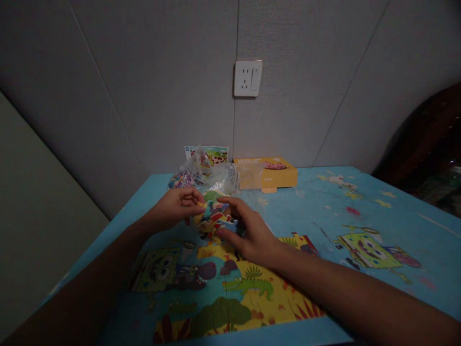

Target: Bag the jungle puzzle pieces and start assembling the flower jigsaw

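Several colourful jigsaw puzzle pieces (213, 216) are bunched between my two hands, raised over the table. My left hand (176, 206) has thumb and fingers closed on the near left edge of the bunch. From the other side my right hand (248, 230) grips it, thumb below and fingers on top. Below them lies a partly joined jigsaw puzzle (252, 298) with a green crocodile, a hippo and yellow ground. Its upper part is hidden by my hands and right forearm.
Behind my hands lie clear plastic bags (219, 178), the left one holding puzzle pieces. A yellow puzzle box (279, 174) and a picture card (218, 154) stand near the wall. The blue table (306, 206) carries cartoon prints. A socket (248, 78) is on the wall.
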{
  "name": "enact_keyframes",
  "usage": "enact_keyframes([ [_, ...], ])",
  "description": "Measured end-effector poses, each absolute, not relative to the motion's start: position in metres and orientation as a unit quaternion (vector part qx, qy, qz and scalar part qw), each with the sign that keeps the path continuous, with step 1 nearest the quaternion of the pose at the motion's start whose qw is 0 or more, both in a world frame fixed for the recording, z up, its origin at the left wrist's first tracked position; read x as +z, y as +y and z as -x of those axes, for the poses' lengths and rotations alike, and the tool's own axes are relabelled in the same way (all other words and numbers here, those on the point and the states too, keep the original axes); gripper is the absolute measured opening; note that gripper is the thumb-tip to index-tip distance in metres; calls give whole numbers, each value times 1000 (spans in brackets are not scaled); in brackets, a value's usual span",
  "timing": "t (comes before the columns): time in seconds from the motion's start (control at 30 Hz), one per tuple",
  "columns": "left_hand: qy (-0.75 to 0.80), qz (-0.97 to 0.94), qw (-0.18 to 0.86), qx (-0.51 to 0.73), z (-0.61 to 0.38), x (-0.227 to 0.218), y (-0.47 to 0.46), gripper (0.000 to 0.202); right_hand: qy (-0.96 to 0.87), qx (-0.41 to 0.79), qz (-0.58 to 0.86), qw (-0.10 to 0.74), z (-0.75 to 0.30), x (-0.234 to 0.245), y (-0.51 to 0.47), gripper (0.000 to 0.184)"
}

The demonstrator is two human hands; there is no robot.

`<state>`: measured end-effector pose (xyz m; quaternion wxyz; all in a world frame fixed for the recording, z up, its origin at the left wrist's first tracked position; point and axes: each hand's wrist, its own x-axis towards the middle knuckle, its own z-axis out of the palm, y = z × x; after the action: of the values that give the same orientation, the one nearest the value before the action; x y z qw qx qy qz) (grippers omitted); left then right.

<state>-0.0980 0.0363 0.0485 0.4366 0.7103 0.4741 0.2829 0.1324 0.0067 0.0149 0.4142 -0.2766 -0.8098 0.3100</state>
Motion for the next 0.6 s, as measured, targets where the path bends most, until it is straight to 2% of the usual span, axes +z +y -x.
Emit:
enact_keyframes([
  [0.07,457,-682,475,316,90,42,37,33,-803,293,326,403,-131,15,8,53],
  [0.17,440,-667,522,298,84,35,35,35,-800,260,376,390,-131,17,10,45],
  [0.37,423,-701,518,250,85,34,33,38,-810,222,394,372,-131,19,10,21],
  [0.47,459,-753,404,242,87,33,35,36,-811,226,371,391,-138,24,9,19],
  [0.53,467,-810,274,225,88,32,35,32,-791,186,355,462,-146,29,8,19],
  [0.6,439,-859,190,185,88,32,33,28,-771,134,321,534,-154,33,8,19],
])
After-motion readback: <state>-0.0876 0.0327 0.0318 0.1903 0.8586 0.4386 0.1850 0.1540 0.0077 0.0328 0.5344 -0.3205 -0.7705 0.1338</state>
